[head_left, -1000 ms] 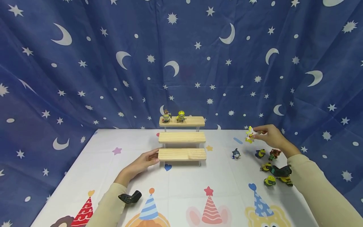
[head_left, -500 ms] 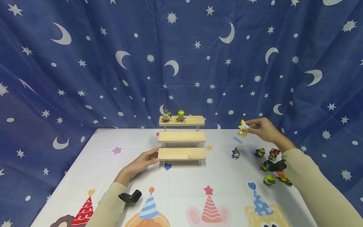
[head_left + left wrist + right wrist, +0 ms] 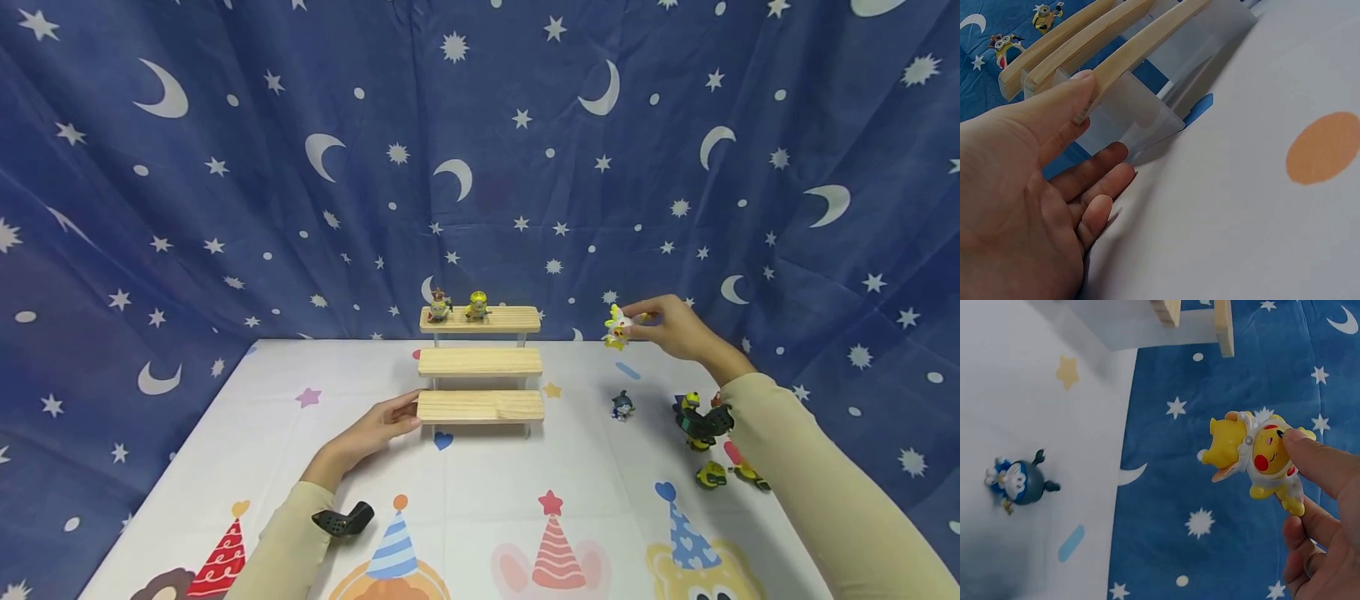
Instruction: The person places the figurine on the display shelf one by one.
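Between my right thumb and fingers is a Pikachu figurine [image 3: 1270,453] in a white costume, held up above the tabletop. My right hand [image 3: 675,327] is to the right of the three-tier wooden display stand [image 3: 480,362]. At the stand's left end, my left hand [image 3: 384,425] pinches the lowest plank [image 3: 1141,49], thumb on the wood and forefinger beneath; the other fingers hang loosely below, beside the clear side panel [image 3: 1141,112]. On the top tier stand two Minion figurines, one with a crown [image 3: 438,306] and one in yellow [image 3: 477,306].
A small dark-blue and white figurine [image 3: 622,406] stands on the table [image 3: 495,475] right of the stand. Several more figurines, including a yellow one [image 3: 711,475], cluster under my right forearm, partly hidden by the black wrist camera [image 3: 703,422]. A starry blue curtain [image 3: 495,217] hangs behind.
My right hand has moved left and slightly up with the Pikachu figurine, toward the stand. The left hand stays in place on the lowest plank.
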`<state>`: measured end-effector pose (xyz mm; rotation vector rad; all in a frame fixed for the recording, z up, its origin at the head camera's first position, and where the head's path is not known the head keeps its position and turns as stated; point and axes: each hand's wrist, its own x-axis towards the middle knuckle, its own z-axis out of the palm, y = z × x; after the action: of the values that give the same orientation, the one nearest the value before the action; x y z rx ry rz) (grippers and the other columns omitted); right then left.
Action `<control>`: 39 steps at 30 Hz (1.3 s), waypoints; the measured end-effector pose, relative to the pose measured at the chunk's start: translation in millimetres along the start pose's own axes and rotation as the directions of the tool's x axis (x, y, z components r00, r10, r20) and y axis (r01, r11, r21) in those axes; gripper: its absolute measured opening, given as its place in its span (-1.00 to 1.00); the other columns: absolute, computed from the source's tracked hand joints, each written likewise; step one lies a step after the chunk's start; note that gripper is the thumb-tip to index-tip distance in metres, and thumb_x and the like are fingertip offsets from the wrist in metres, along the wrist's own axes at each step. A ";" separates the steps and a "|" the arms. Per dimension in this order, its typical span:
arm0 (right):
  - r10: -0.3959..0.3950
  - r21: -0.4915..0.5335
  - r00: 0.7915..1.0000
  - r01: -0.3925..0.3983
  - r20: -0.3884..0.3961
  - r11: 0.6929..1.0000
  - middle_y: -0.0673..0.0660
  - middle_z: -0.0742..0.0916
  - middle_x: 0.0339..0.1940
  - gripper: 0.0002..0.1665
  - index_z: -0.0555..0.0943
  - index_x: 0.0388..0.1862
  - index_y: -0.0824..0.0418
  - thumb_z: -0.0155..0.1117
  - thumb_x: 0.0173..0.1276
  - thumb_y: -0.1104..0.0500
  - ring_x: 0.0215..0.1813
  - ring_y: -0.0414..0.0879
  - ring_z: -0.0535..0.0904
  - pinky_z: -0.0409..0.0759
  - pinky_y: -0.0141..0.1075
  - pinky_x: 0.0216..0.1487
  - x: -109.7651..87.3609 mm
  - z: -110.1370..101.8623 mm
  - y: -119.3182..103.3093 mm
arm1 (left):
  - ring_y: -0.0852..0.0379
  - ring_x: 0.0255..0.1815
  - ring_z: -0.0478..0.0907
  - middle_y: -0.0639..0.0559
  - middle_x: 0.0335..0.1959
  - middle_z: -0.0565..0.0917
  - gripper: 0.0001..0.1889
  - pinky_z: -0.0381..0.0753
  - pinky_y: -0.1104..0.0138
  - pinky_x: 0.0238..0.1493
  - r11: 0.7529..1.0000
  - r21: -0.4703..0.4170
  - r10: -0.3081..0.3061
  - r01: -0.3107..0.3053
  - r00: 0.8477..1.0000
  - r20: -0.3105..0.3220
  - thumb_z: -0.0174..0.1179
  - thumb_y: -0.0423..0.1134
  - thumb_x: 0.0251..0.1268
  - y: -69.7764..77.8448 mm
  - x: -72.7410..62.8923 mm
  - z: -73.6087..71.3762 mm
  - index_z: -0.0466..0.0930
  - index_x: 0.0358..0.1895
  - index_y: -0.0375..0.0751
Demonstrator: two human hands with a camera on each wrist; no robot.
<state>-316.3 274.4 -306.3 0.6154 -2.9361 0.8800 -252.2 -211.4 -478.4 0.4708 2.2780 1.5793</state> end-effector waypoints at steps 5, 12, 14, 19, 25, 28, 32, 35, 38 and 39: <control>-0.015 -0.011 1.000 0.014 -0.016 1.000 0.44 0.60 0.32 -0.52 0.60 0.27 0.37 0.34 0.43 0.20 0.12 0.22 0.50 0.56 -0.15 -0.13 10.1 -2.7 -12.9 | -0.29 0.55 0.26 -0.33 0.55 0.28 -0.28 0.20 -0.15 0.57 1.000 0.000 0.005 -0.005 1.000 -0.003 0.11 -0.10 0.55 0.2 0.4 -1.1 0.03 0.63 -0.19; -0.025 -0.008 0.999 0.025 -0.044 1.000 0.40 0.64 0.24 -0.53 0.62 0.26 0.35 0.35 0.41 0.22 -0.08 0.10 0.43 0.38 -0.27 -0.40 22.5 -4.9 -33.3 | -0.28 0.53 0.29 -0.33 0.54 0.29 -0.28 0.21 -0.15 0.57 1.000 -0.019 0.018 -0.018 1.000 -0.005 0.11 -0.12 0.55 -1.5 -1.7 -1.4 0.04 0.63 -0.20; -0.024 0.004 0.999 0.024 -0.036 1.000 0.39 0.64 0.23 -0.52 0.61 0.27 0.35 0.35 0.41 0.22 -0.15 0.08 0.39 0.34 -0.28 -0.44 25.8 -4.2 -38.8 | -0.29 0.53 0.28 -0.34 0.55 0.29 -0.29 0.21 -0.15 0.57 0.999 -0.027 0.020 -0.020 1.000 -0.002 0.11 -0.13 0.55 -2.0 -2.9 -1.0 0.04 0.63 -0.21; -0.035 0.012 0.999 0.036 -0.018 0.999 0.36 0.63 0.23 -0.52 0.60 0.28 0.34 0.33 0.43 0.21 -0.20 0.07 0.35 0.30 -0.25 -0.40 35.3 -0.4 -50.4 | -0.29 0.54 0.28 -0.33 0.55 0.29 -0.29 0.21 -0.16 0.57 0.999 -0.028 0.018 -0.018 1.000 0.008 0.12 -0.12 0.55 -4.0 -4.4 0.6 0.05 0.62 -0.20; -0.046 0.025 0.999 0.047 -0.023 0.999 0.32 0.65 0.13 -0.53 0.62 0.28 0.31 0.34 0.42 0.20 -0.26 0.06 0.34 0.29 -0.27 -0.43 48.8 6.8 -60.8 | -0.26 0.52 0.31 -0.31 0.52 0.34 -0.28 0.20 -0.17 0.56 1.000 -0.021 0.011 -0.011 1.000 0.003 0.13 -0.10 0.54 -6.5 -2.7 2.5 0.06 0.62 -0.20; -0.055 0.034 0.998 0.056 -0.027 0.998 0.33 0.66 0.15 -0.53 0.62 0.27 0.30 0.35 0.42 0.20 -0.31 0.03 0.32 0.28 -0.28 -0.44 54.1 10.8 -66.0 | -0.25 0.52 0.32 -0.29 0.53 0.34 -0.27 0.20 -0.16 0.57 1.000 -0.018 0.002 -0.002 1.000 0.000 0.14 -0.09 0.53 -6.7 -1.3 2.8 0.06 0.62 -0.18; -0.060 0.038 0.998 0.061 -0.021 0.997 0.34 0.64 0.26 -0.53 0.62 0.28 0.29 0.35 0.42 0.21 -0.23 0.05 0.37 0.32 -0.22 -0.35 59.9 15.8 -72.0 | -0.27 0.54 0.29 -0.31 0.54 0.30 -0.27 0.21 -0.15 0.57 1.000 -0.014 0.014 -0.014 1.000 0.004 0.13 -0.09 0.54 -4.7 0.3 1.7 0.04 0.63 -0.19; -0.052 0.041 0.999 0.052 -0.013 0.998 0.34 0.62 0.33 -0.53 0.62 0.29 0.27 0.34 0.43 0.20 -0.11 0.10 0.43 0.36 -0.17 -0.27 64.9 20.4 -76.7 | -0.28 0.54 0.28 -0.32 0.55 0.29 -0.26 0.21 -0.14 0.57 1.000 -0.013 0.020 -0.020 1.000 0.005 0.13 -0.09 0.54 -2.4 0.4 1.2 0.04 0.63 -0.20; -0.046 0.041 0.999 0.046 -0.013 0.998 0.32 0.61 0.35 -0.53 0.62 0.29 0.25 0.35 0.42 0.19 0.05 0.13 0.50 0.44 -0.13 -0.14 69.8 26.9 -81.9 | -0.27 0.54 0.30 -0.31 0.54 0.30 -0.25 0.21 -0.15 0.57 1.000 -0.011 0.009 -0.009 1.000 -0.002 0.14 -0.07 0.53 -1.8 0.5 1.4 0.04 0.63 -0.20; -0.045 0.044 0.999 0.045 -0.009 0.998 0.32 0.62 0.34 -0.53 0.62 0.28 0.25 0.35 0.42 0.19 0.05 0.14 0.50 0.44 -0.13 -0.14 71.1 29.4 -83.7 | -0.26 0.53 0.31 -0.30 0.54 0.31 -0.25 0.21 -0.15 0.57 1.000 -0.013 -0.005 0.004 1.000 -0.005 0.15 -0.06 0.52 -1.9 0.4 1.8 0.04 0.63 -0.18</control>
<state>-347.7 168.9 -278.1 0.6757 -2.8904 0.9434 -252.0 -210.4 -480.8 0.4583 2.2696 1.5941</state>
